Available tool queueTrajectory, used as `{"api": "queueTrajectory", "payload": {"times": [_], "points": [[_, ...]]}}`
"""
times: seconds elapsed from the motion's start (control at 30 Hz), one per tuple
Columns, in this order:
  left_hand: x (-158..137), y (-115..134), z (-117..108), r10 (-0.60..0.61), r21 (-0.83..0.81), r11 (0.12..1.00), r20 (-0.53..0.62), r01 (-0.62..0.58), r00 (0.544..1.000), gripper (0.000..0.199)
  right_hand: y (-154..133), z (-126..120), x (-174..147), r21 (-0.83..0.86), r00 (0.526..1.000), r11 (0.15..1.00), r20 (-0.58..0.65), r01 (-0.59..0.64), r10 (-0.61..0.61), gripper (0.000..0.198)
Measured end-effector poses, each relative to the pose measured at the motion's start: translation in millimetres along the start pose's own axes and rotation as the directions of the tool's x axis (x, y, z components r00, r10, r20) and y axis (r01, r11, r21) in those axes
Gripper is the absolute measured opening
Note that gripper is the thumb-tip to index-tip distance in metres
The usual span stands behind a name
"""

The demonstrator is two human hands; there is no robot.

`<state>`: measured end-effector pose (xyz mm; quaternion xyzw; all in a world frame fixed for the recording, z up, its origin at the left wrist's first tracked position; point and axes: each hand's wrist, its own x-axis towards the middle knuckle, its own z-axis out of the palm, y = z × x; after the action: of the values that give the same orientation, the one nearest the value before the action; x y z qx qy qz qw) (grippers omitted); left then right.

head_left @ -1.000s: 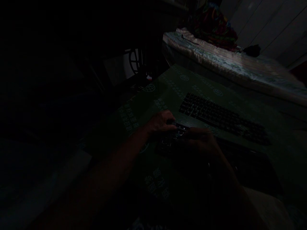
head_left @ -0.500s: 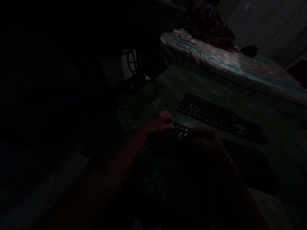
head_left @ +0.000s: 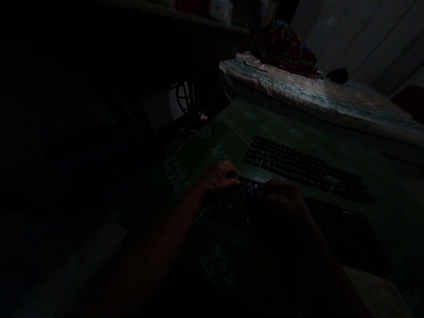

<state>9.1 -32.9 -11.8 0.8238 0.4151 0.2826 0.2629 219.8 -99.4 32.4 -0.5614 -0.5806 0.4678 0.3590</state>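
The view is very dark. A black keyboard base (head_left: 233,207) with rows of key openings lies on a green printed sheet. At its far left corner, my left hand (head_left: 220,176) pinches the edge between thumb and fingers. My right hand (head_left: 280,190) is closed over the middle of the base, and what its fingers hold, if anything, is lost in shadow. Beyond both hands lies a black keyboard section full of keys (head_left: 301,165), apart from the base.
The green sheet (head_left: 232,132) bears pale lettering and globe marks. A bed with a pale patterned cover (head_left: 298,92) stands behind it, a colourful cloth bundle (head_left: 288,48) on top. Left of the bed, a spoked wheel (head_left: 183,98) shows beneath a dark table.
The camera view has tilted, so the scene sits slightly lower. My right hand has shifted a little over the base; my left hand stays at the corner.
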Motion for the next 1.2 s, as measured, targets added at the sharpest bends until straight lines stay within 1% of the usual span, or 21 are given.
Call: {"api": "queueTrajectory", "payload": {"times": [0.07, 0.13, 0.2, 0.27, 0.3, 0.4, 0.5, 0.57, 0.77, 0.93, 1.0, 1.2], "points": [[-3, 2, -1, -0.022, -0.004, 1.0, 0.001, 0.022, 1.0, 0.016, 0, 3, -1, 0.026, 1.0, 1.0, 0.026, 0.014, -0.015, 0.01], [-6, 2, -1, -0.047, 0.01, 0.999, -0.008, 0.047, 0.999, 0.017, 0, 4, -2, 0.029, 0.996, 0.999, 0.081, -0.024, 0.021, 0.01], [-9, 1, -1, -0.056, -0.001, 0.998, 0.019, 0.056, 0.998, 0.018, 2, 3, -4, 0.049, 0.993, 0.997, 0.102, -0.061, 0.056, 0.009], [-11, -3, -1, -0.071, -0.008, 0.997, 0.011, 0.072, 0.997, 0.019, 5, 1, -4, 0.09, 0.989, 0.993, 0.131, -0.08, 0.068, 0.012], [-12, -5, -1, -0.082, -0.008, 0.997, -0.001, 0.082, 0.997, 0.018, 6, 0, -4, 0.075, 0.985, 0.993, 0.154, -0.093, 0.081, 0.013], [-14, -9, -1, -0.103, -0.014, 0.995, -0.016, 0.102, 0.995, 0.02, 12, 2, -2, 0.044, 0.989, 0.997, 0.137, -0.07, 0.064, 0.013], [-17, -10, -3, -0.118, -0.039, 0.992, -0.031, 0.116, 0.993, 0.02, 15, 8, 2, 0.048, 0.993, 0.998, 0.112, -0.033, 0.028, 0.013], [-19, -10, -4, -0.128, -0.043, 0.991, -0.028, 0.127, 0.991, 0.02, 17, 11, 4, 0.049, 0.993, 0.998, 0.118, -0.026, 0.02, 0.012], [-22, -11, -5, -0.174, -0.038, 0.984, -0.031, 0.172, 0.984, 0.019, 19, 1, 0, 0.05, 0.983, 0.997, 0.174, -0.063, 0.054, 0.016], [-22, -15, -5, -0.194, -0.047, 0.98, -0.037, 0.192, 0.98, 0.02, 22, 9, 4, 0.049, 0.984, 0.997, 0.169, -0.067, 0.058, 0.023], [-22, -16, -6, -0.209, -0.046, 0.977, -0.034, 0.207, 0.977, 0.02, 24, 10, 9, 0.042, 0.983, 0.997, 0.171, -0.068, 0.059, 0.023], [-24, -15, -9, -0.218, -0.057, 0.975, -0.028, 0.216, 0.976, 0.021, 27, -11, 15, 0.031, 0.982, 0.997, 0.176, -0.075, 0.069, 0.022]]}}
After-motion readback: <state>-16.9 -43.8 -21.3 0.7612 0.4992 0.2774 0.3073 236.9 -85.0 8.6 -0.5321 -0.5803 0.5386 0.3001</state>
